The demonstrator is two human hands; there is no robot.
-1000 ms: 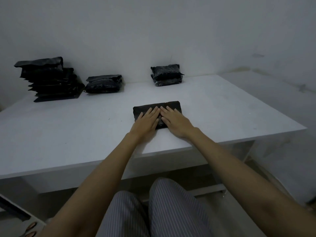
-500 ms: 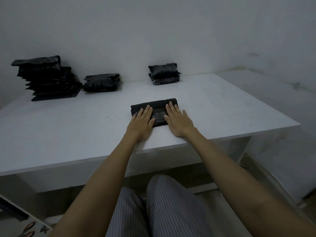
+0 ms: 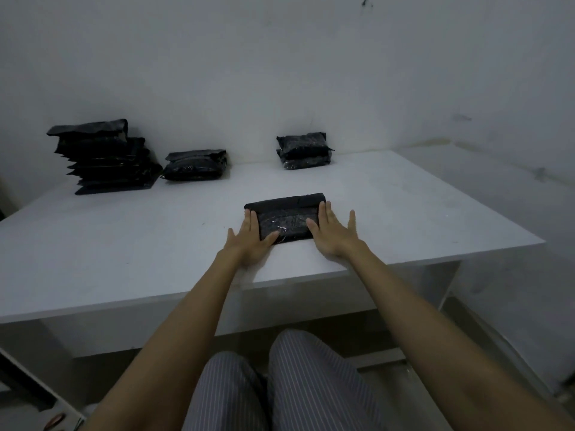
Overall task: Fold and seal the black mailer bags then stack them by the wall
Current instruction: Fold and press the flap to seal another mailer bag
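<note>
A folded black mailer bag (image 3: 284,214) lies flat on the white table (image 3: 124,244), near its front edge. My left hand (image 3: 249,241) lies flat on the bag's left end, fingers straight, thumb on the near edge. My right hand (image 3: 334,234) presses flat on the bag's right end, with its outer fingers on the table. By the wall stand a stack of two sealed bags (image 3: 303,150), a single bag (image 3: 194,164) and a tall pile of several black bags (image 3: 105,157).
The white wall (image 3: 280,73) runs behind the table. The table's right corner (image 3: 541,241) drops off to a pale floor. My striped trousers (image 3: 280,384) show under the front edge.
My hands have slid apart from the middle of the bag to its two ends, smoothing it flat. The bag has stayed in place.
</note>
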